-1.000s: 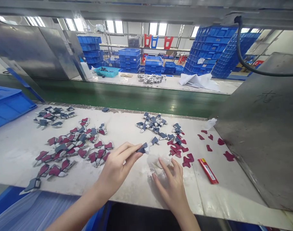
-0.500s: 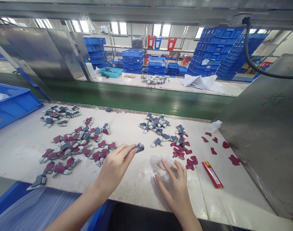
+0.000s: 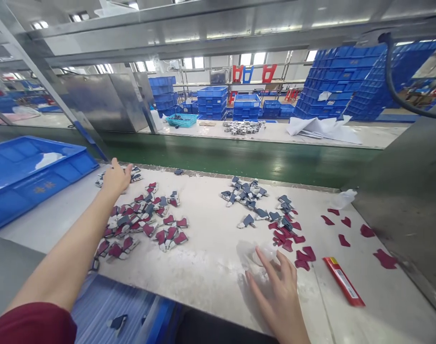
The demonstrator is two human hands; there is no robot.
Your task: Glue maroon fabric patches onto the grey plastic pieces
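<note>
My left hand (image 3: 116, 179) reaches to the far-left pile of dark grey and white plastic parts (image 3: 136, 174). Its fingertips are hidden from me, so whether they hold a part does not show. On the bench at front right, my right hand (image 3: 280, 291) rests with thumb and fingers apart, beside a clear, shiny plastic thing (image 3: 263, 255) too see-through to name. Nearer than the left hand's pile lies a heap of similar parts with dark red faces (image 3: 132, 217). More grey parts (image 3: 245, 191) are heaped at centre right, next to loose dark red flat pieces (image 3: 284, 234).
A blue crate (image 3: 42, 177) stands at left. Below the bench's front edge, a lined blue bin (image 3: 168, 315) holds a few grey parts. A red packet (image 3: 343, 282) and a small translucent bottle (image 3: 343, 198) lie at right, near a metal panel (image 3: 411, 191). A green belt (image 3: 218, 157) runs behind.
My left hand, which held a dark grey part near the middle, has moved far left to the back pile. My right hand stays at the clear plastic thing. The view has shifted left.
</note>
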